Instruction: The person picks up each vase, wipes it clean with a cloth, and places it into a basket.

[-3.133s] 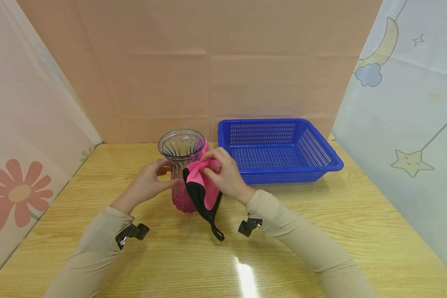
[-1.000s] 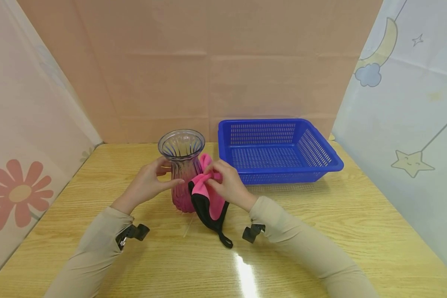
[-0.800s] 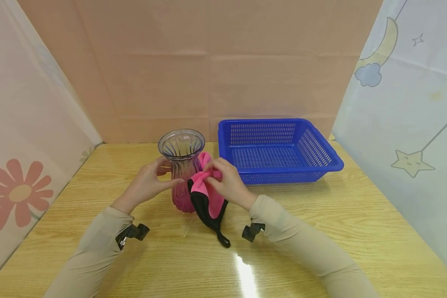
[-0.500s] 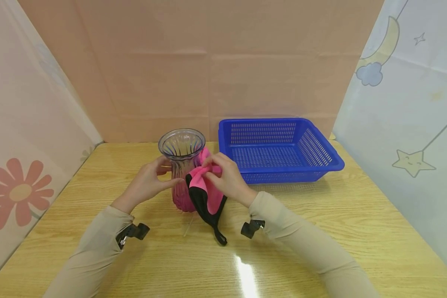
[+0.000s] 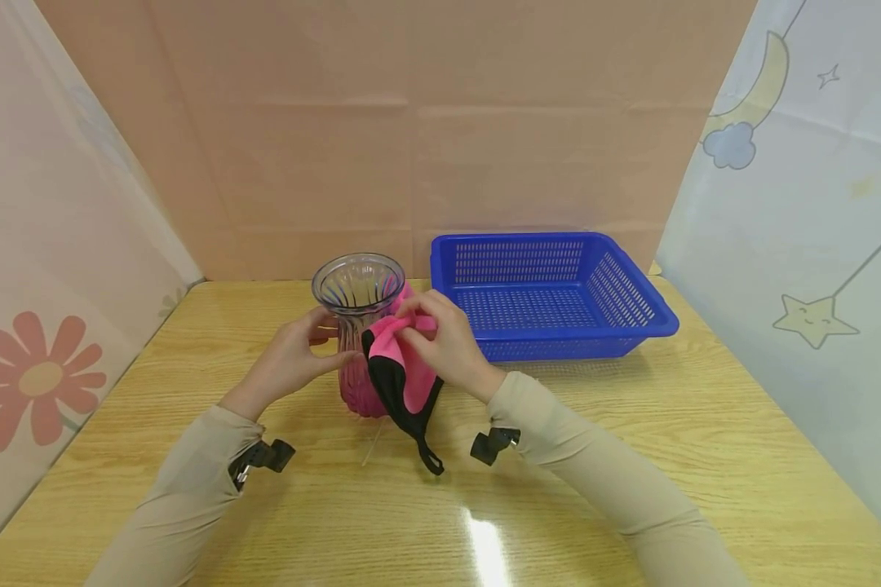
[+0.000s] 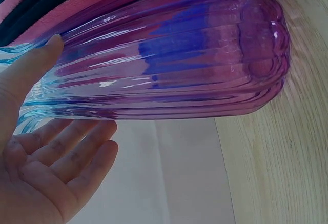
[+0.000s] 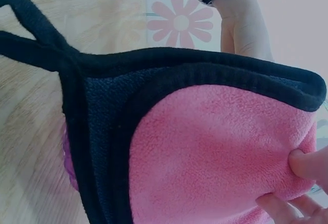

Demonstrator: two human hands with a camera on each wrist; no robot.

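The lt-brown wood-grain table is filling the lower frame. Upper R of ctr, a blue rectangular slotted plastic basket is sitting; L of it, abt ctr, a tall ribbed clear-to-purple glass vase is standing upright. A pink-and-black fleece cloth is draping by its R side. The L hand is gripping the vase up high; the R hand is pinching the cloth's pink face. Prob. wiping: best be bracing the glass gently, pressing fabric flat along ribs, keeping the thin black loop, lower ctr, from snagging.
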